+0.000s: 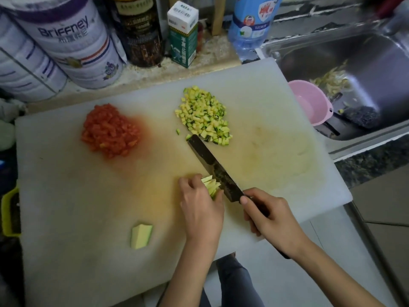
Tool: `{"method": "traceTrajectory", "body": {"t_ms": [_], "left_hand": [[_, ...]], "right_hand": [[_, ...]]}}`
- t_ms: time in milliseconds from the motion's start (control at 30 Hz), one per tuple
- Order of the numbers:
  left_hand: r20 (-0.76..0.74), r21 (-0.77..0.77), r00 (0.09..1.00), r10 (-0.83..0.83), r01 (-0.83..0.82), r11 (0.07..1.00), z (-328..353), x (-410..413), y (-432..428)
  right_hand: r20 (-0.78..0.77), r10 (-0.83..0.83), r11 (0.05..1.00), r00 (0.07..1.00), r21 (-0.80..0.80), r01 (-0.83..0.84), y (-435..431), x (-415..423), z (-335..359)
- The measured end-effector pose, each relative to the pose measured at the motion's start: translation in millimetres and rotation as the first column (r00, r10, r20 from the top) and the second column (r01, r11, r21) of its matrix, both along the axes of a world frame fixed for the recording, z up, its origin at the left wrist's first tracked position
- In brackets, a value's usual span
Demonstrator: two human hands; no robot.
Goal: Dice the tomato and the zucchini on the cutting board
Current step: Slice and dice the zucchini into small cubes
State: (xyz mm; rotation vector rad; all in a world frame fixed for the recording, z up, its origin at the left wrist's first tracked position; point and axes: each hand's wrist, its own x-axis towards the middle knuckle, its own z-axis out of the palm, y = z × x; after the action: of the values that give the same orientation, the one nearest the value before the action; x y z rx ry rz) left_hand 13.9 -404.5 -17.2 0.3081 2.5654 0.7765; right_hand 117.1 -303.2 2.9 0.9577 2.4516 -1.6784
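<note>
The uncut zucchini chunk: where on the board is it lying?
In the head view, the zucchini chunk lies on the cutting board's near half, left of the left hand and nearer than the diced tomato.

One white plastic cutting board (66,196) carries one heap of red tomato dice (109,130), one heap of green-and-yellow zucchini dice (204,115), one pale uncut zucchini wedge (141,236) by its near edge and one bundle of zucchini strips (211,185). One dark-bladed knife (212,167) lies over it. Beyond its far edge stand two large white tins (73,38) (24,63), one green-and-white carton (182,34) and one blue plastic bottle (252,21).
</note>
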Motion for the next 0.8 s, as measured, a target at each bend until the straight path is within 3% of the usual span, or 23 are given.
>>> {"method": "traceTrajectory", "body": {"t_ms": [167, 400, 500, 633, 800], "left_hand": [[0.038, 0.051, 0.999, 0.039, -0.041, 0.998, -2.1, 7.3, 1.5], [0.063, 0.137, 0.998, 0.0, -0.008, 0.991, -8.8, -0.3, -16.3], [-0.066, 0.128, 0.998, 0.014, -0.005, 0.992, -13.7, 1.9, -28.5], [-0.35, 0.168, 0.937, 0.007, 0.056, 0.984, -32.3, 8.4, -35.3], [-0.436, 0.2, 0.895, -0.098, 0.203, 0.958, -52.0, 20.4, -26.8]], "right_hand": [[-0.022, 0.101, 0.992, 0.995, 0.083, -0.099, 24.2, 3.8, 5.0], [-0.038, 0.154, 0.988, 0.987, 0.021, -0.154, 50.7, 15.0, 2.3], [-0.066, 0.188, 0.982, 0.98, 0.018, -0.187, 55.0, 18.5, 1.3], [-0.087, 0.205, 0.977, 0.975, -0.047, -0.21, 53.6, 17.3, 4.2], [-0.089, 0.289, 0.951, 0.953, 0.144, -0.274, 43.6, 20.7, -2.0]]}}
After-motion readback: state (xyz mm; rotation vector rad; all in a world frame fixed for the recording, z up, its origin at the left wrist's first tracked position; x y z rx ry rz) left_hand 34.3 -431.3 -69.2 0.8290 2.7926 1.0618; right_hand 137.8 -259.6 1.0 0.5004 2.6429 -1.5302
